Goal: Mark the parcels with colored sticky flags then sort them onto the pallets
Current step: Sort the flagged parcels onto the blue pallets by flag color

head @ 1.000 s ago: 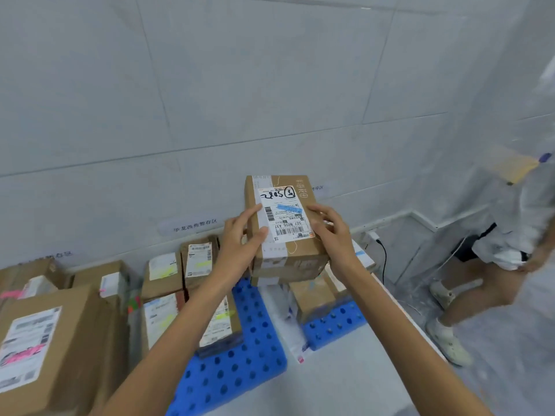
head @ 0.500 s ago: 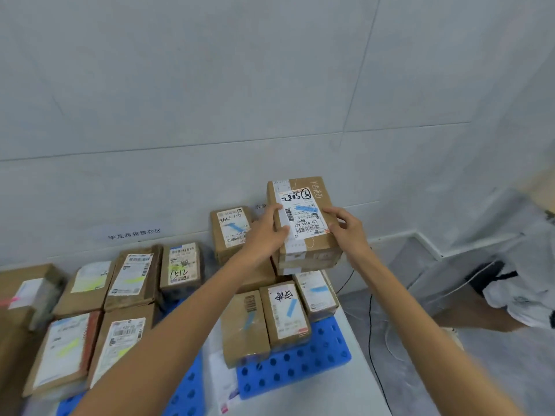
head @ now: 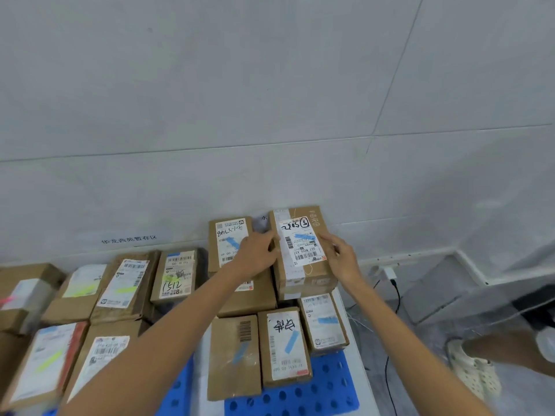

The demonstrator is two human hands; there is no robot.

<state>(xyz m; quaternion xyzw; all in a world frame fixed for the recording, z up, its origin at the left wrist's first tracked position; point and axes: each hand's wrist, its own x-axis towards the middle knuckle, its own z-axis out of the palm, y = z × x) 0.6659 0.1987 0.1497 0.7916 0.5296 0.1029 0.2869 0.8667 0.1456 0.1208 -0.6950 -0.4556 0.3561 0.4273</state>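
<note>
Parcel [head: 313, 276] — brown cardboard, white handwritten label [head: 295, 228], blue flag [head: 304, 236] across it.

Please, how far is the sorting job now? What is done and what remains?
Done: parcels with blue flags lie on the blue pallet, yellow-flagged parcels at left. In hand: left hand and right hand hold a blue-flagged parcel on the stack by the wall. Left: releasing it; whether more parcels wait is not visible.
</note>
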